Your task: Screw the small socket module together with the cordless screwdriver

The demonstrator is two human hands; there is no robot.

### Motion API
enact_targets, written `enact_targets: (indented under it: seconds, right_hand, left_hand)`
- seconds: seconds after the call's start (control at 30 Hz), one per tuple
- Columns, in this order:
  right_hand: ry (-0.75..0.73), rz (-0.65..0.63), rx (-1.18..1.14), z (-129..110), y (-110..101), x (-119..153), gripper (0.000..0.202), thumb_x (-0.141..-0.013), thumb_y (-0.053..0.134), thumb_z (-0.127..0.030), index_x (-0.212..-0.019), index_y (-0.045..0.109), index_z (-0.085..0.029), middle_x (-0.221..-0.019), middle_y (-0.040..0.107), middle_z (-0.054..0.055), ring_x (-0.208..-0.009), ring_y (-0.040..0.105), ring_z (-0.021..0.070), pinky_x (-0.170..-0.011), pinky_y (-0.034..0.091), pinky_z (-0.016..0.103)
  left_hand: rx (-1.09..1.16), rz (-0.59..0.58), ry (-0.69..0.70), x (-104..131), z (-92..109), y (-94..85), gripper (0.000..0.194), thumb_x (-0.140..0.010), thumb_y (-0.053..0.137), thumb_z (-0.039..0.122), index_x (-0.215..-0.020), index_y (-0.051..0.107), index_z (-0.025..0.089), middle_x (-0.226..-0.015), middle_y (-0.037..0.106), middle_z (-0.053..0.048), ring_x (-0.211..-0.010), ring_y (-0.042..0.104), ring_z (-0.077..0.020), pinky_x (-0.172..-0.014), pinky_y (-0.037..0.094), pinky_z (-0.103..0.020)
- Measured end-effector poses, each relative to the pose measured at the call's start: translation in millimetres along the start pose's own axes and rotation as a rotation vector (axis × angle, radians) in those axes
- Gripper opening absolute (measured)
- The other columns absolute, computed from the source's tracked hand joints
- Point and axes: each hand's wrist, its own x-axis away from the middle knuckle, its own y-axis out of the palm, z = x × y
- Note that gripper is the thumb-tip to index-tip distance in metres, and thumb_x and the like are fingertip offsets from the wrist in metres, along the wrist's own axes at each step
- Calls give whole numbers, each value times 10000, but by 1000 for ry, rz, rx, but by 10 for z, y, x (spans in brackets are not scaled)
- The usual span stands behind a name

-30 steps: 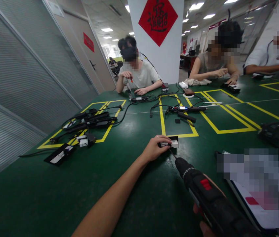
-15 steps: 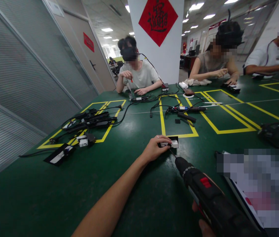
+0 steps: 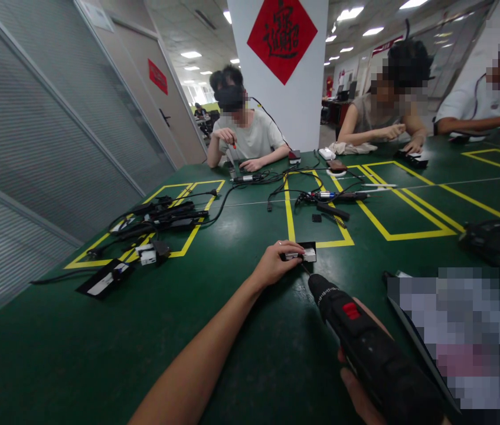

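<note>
My right hand [image 3: 358, 386] is closed around a black cordless drill [image 3: 360, 336] with a red switch on top. Its thin bit points forward and left, the tip at or very near a small black-and-white part [image 3: 309, 254]; whether they touch, I cannot make out. My left hand [image 3: 278, 262] grips that part on the green table [image 3: 250, 348], its fingers over the left portion and hiding some of it. The part has a white block against a black panel.
Dark cables [image 3: 165, 215] lie in a heap at left, near a white-and-black block [image 3: 149, 254] and a flat black panel [image 3: 104, 278]. A pen-like electric screwdriver [image 3: 338, 195] lies ahead. At right are a blurred sheet [image 3: 475, 336] and a black tool [image 3: 497, 241]. Several people sit across the table.
The drill and my right hand have shifted slightly left, and its body has swung a little. My left hand stays on the part. The whole view has moved slightly.
</note>
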Motion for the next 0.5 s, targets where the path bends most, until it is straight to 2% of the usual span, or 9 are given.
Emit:
enact_targets:
  seconds: [0.03,0.1,0.17,0.27,0.3,0.37,0.43,0.5]
  right_hand:
    - [-15,10,27,-33,10,-37,759,-746,562,-372,-1421,229,-274,-1185,585,113,-881,662,256,-825,542,458]
    - [-33,16,75,-108,45,-86,783,-733,558,-380,-1429,210,-296,-1346,482,98,-1062,613,286,-924,495,502]
    - [-86,14,99,-169,91,-102,793,-728,546,-375,-1434,191,-310,-1422,410,68,-1191,534,301,-998,436,530]
    - [-181,42,114,-190,147,-99,789,-735,540,-339,-1443,195,-281,-1478,336,58,-1353,338,320,-1106,277,548]
    - [-182,37,106,-175,153,-97,783,-749,532,-326,-1450,189,-271,-1465,361,66,-1360,325,320,-1106,274,543]
    - [-125,-17,62,-123,138,-99,784,-779,510,-303,-1470,143,-264,-1372,489,85,-1290,438,310,-1044,375,506]
    - [-56,-96,5,-52,94,-105,746,-824,455,-298,-1481,103,-260,-1209,620,86,-1132,591,280,-940,472,448]
    - [-14,-125,-24,15,36,-110,696,-854,401,-282,-1481,98,-262,-1092,671,79,-985,667,247,-847,517,407]
  left_hand:
    - [0,5,-2,-13,-18,-8,189,-790,640,199,-962,719,203,-1037,692,-73,-1013,602,-204,-957,407,-372]
    - [0,14,-5,-36,-53,-21,189,-789,645,209,-961,722,199,-1036,693,-78,-1008,604,-207,-951,412,-372]
    - [4,21,-7,-50,-80,-29,190,-783,652,210,-959,725,199,-1034,694,-80,-1002,607,-207,-948,417,-372]
    - [8,26,-9,-53,-90,-28,188,-777,659,211,-951,729,199,-1024,696,-82,-992,610,-205,-945,421,-370]
    - [8,27,-11,-50,-85,-24,184,-779,659,214,-948,731,198,-1021,696,-84,-989,610,-205,-943,422,-369]
    - [14,27,-18,-45,-66,-12,181,-786,652,225,-945,732,194,-1020,696,-87,-983,611,-203,-936,426,-365]
    - [27,24,-24,-43,-40,3,185,-796,641,234,-952,731,191,-1020,695,-89,-982,612,-201,-934,429,-362]
    - [38,18,-29,-45,-17,19,190,-806,627,238,-958,730,190,-1015,695,-88,-977,613,-200,-931,432,-361]
